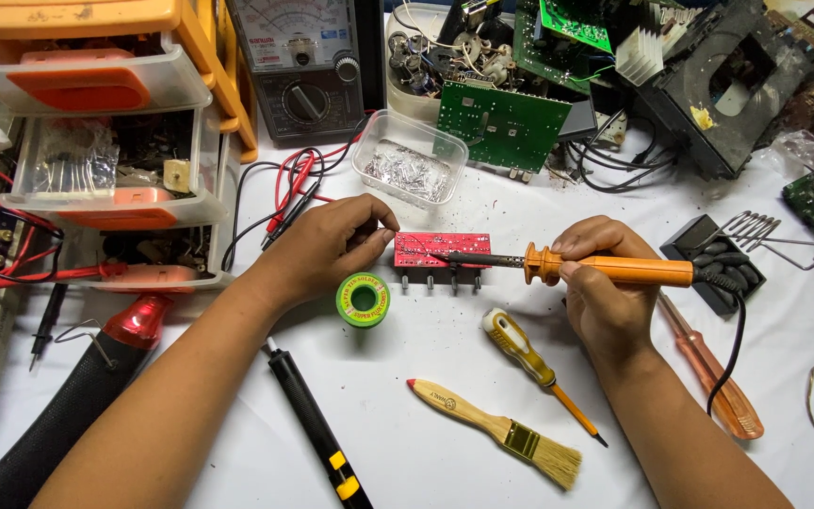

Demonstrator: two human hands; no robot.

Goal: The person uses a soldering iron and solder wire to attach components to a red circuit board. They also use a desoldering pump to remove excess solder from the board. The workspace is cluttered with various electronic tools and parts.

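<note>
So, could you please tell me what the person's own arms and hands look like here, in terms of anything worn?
Both forearms are bare up to the bottom edge of the picture: no sleeves show. The left hand and the right hand wear no gloves, and no ring, watch or bracelet is visible on either hand or wrist. No markings can be made out.

My soldering iron (605,269) has an orange handle, the circuit board (442,249) is red, and the solder spool (363,300) is green.
</note>
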